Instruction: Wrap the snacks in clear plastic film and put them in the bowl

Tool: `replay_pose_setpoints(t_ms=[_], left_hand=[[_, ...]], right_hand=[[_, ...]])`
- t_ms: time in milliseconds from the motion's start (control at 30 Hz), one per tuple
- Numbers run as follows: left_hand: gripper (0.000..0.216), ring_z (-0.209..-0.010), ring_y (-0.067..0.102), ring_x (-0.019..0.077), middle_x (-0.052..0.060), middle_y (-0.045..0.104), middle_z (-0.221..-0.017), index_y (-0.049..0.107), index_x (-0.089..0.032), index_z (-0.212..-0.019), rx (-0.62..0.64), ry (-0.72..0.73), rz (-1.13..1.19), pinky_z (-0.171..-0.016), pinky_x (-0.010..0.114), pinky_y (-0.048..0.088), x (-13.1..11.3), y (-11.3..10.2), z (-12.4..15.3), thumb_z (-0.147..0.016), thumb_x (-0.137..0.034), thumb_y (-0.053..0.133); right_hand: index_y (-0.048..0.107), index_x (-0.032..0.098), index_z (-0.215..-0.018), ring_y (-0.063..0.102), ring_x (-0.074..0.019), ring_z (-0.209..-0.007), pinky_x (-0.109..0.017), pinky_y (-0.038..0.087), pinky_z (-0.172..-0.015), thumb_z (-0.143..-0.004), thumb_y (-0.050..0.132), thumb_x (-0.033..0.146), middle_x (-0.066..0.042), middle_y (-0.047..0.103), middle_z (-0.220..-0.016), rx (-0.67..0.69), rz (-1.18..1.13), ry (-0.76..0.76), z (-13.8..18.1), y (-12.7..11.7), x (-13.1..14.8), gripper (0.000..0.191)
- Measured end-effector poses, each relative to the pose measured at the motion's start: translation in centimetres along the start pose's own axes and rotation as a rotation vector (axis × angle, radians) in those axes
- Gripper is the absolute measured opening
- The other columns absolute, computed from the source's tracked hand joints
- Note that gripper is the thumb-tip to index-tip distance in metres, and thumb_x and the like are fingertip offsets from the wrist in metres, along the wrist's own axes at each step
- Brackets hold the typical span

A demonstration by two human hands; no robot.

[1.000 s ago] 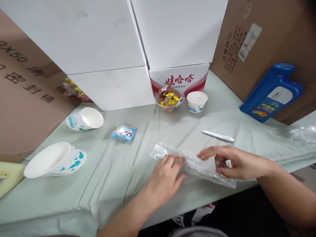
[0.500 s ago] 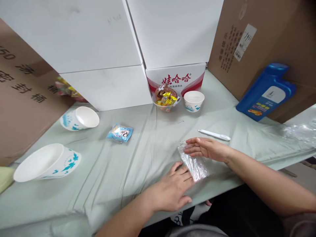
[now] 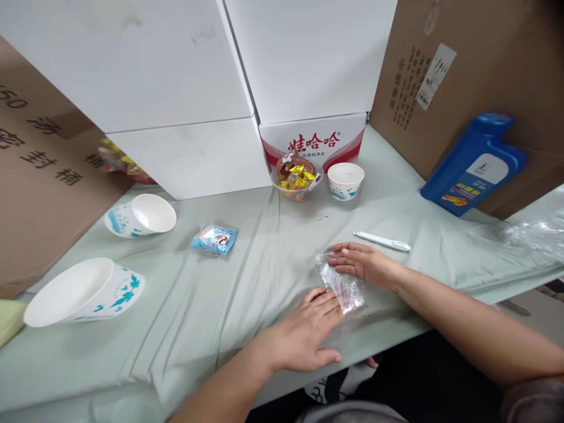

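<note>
A folded piece of clear plastic wrap (image 3: pixel 341 286) lies on the pale green tablecloth (image 3: pixel 229 294) near the table's front edge. My right hand (image 3: pixel 365 264) rests flat on its upper part, fingers stretched out to the left. My left hand (image 3: pixel 308 335) lies flat on the cloth just below and left of the wrap, its fingertips touching the wrap's lower edge. Both hands press down and grip nothing.
A white plastic utensil (image 3: pixel 381 241) lies behind my right hand. Further back stand a bowl of wrapped sweets (image 3: pixel 296 176) and a paper cup (image 3: pixel 346 180). A blue bottle (image 3: pixel 473 164) leans at right. A blue packet (image 3: pixel 214 238) and two tipped paper bowls (image 3: pixel 140 215) (image 3: pixel 83 291) lie at left. Boxes wall the back.
The long strip of wrap has been folded into a small packet. My right hand went from pinching it to lying flat on it; my left hand slid down to its lower edge.
</note>
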State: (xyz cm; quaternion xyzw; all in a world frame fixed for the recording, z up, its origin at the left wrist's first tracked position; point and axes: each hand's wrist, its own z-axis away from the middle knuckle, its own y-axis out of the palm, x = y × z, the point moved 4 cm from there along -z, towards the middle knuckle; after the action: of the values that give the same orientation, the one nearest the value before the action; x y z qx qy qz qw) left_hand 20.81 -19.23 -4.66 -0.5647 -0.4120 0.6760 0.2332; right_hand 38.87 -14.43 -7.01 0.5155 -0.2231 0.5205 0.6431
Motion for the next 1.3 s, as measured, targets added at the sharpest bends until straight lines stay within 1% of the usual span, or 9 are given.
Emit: replay_pose_setpoints(t_ms=[133,300,367,533,633,833,1033,1200,1300], left_hand=[[0.061,-0.135,0.045,0.027,0.009,0.052,-0.142,0.044,-0.025,-0.139,-0.138,-0.046,0.031,-0.113,0.047,0.037,0.4,-0.7,0.4,-0.084,-0.032,0.068],[0.028,-0.115,0.06,0.0216,0.01,0.058,-0.13,0.056,-0.022,-0.12,-0.662,-0.221,0.064,-0.093,0.039,0.055,1.9,-2.9,1.7,-0.093,-0.021,0.052],[0.029,-0.11,0.061,0.0209,0.01,0.061,-0.12,0.054,-0.02,-0.121,-0.754,-0.203,0.002,-0.089,0.039,0.056,2.1,-3.1,1.7,-0.093,-0.017,0.048],[0.05,-0.132,0.046,0.0269,0.01,0.056,-0.132,0.05,-0.022,-0.131,-0.515,0.048,-0.291,-0.104,0.048,0.046,1.1,-1.6,0.2,-0.086,-0.002,0.043],[0.049,-0.135,0.043,0.0294,0.009,0.057,-0.133,0.053,-0.021,-0.127,-0.366,0.021,-0.342,-0.109,0.055,0.04,1.3,-0.7,-0.2,-0.082,-0.002,0.046],[0.043,-0.127,0.051,0.029,0.013,0.056,-0.131,0.058,-0.018,-0.119,-0.395,-0.045,-0.309,-0.107,0.052,0.044,2.2,-0.9,0.1,-0.079,-0.006,0.051],[0.039,-0.131,0.048,0.0301,0.014,0.055,-0.135,0.057,-0.018,-0.121,-0.368,-0.107,-0.254,-0.108,0.052,0.044,2.8,-1.1,0.2,-0.082,-0.012,0.055],[0.04,-0.138,0.04,0.031,0.013,0.052,-0.141,0.055,-0.018,-0.124,-0.341,-0.162,-0.262,-0.111,0.053,0.039,2.9,-1.2,0.2,-0.084,-0.02,0.059],[0.044,-0.14,0.038,0.0313,0.015,0.05,-0.143,0.054,-0.016,-0.126,-0.293,-0.165,-0.267,-0.113,0.054,0.035,2.9,-1.3,0.2,-0.084,-0.025,0.062]], right_hand=[[0.063,0.018,-0.103,0.064,-0.0203,-0.107,-0.039,0.046,-0.103,-0.079,0.075,0.028,-0.007,0.067,-0.108,0.007,0.016,0.005,0.1,0.1,-0.1,0.029],[0.063,0.019,-0.103,0.063,-0.0211,-0.109,-0.041,0.044,-0.105,-0.078,0.076,0.029,-0.006,0.064,-0.111,0.005,0.048,-0.015,0.2,0.2,0.0,0.03],[0.062,0.02,-0.105,0.063,-0.0214,-0.11,-0.043,0.044,-0.105,-0.078,0.075,0.029,-0.007,0.062,-0.113,0.013,0.057,-0.023,0.3,0.3,0.1,0.031],[0.06,0.02,-0.111,0.062,-0.0217,-0.111,-0.045,0.044,-0.105,-0.081,0.073,0.032,-0.008,0.061,-0.119,0.08,0.057,-0.034,0.7,0.9,0.3,0.035],[0.06,0.02,-0.113,0.062,-0.0234,-0.112,-0.046,0.045,-0.103,-0.081,0.072,0.036,-0.009,0.062,-0.117,0.086,0.083,-0.045,0.6,0.6,0.5,0.038],[0.059,0.023,-0.114,0.06,-0.0239,-0.108,-0.043,0.049,-0.093,-0.083,0.067,0.046,-0.009,0.063,-0.114,-0.178,0.628,-0.447,1.9,-1.2,3.9,0.04],[0.065,0.02,-0.113,0.056,-0.0256,-0.106,-0.042,0.045,-0.093,-0.08,0.072,0.034,-0.01,0.063,-0.111,0.502,1.413,-0.616,5.6,3.6,2.2,0.037],[0.068,0.019,-0.1,0.057,-0.0235,-0.1,-0.038,0.044,-0.087,-0.088,0.058,0.019,-0.009,0.067,-0.1,0.501,1.702,-0.663,6.0,4.6,0.5,0.015],[0.067,0.018,-0.087,0.059,-0.0215,-0.092,-0.035,0.044,-0.083,-0.093,0.047,0.013,-0.008,0.068,-0.091,0.486,1.754,-0.704,6.5,4.7,0.7,0.021]])
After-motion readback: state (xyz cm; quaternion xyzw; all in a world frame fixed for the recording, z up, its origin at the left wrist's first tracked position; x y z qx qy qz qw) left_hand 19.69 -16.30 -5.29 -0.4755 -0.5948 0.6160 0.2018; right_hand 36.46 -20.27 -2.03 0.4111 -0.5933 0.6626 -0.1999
